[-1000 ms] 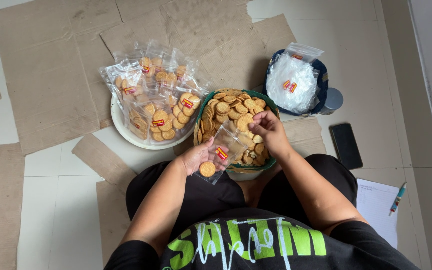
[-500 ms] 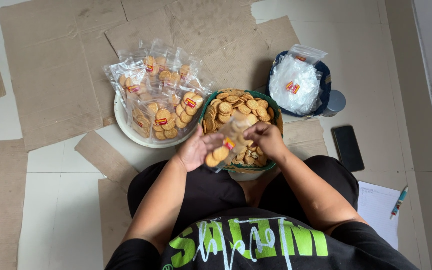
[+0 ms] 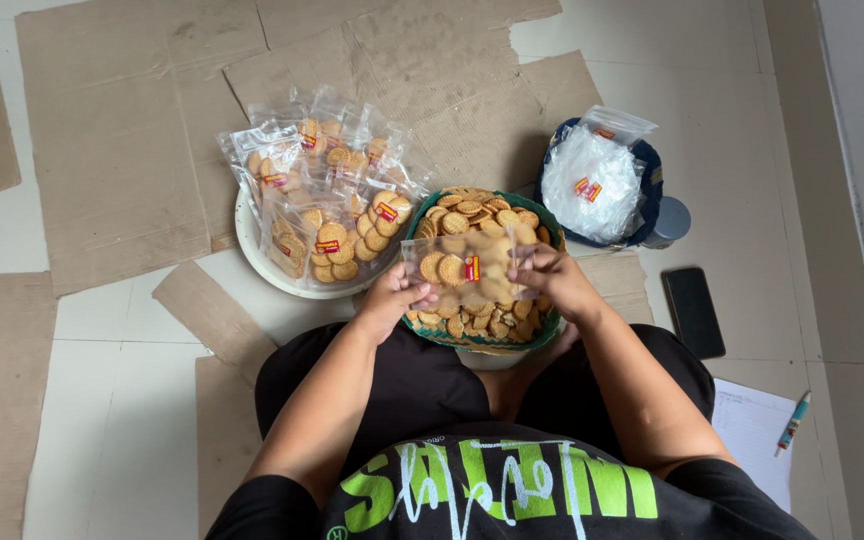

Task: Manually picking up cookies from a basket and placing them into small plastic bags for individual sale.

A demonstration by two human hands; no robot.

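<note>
Already a white bowl held many filled packets, while the left hand and right hand pinched a part-filled clear bag over a basket with plenty of loose biscuits.

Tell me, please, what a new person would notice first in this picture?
First, the clear bag of round biscuits that the left hand and right hand stretch between them, above a green basket full of loose biscuits. Left of the basket, a white bowl holds a pile of filled bags.
</note>
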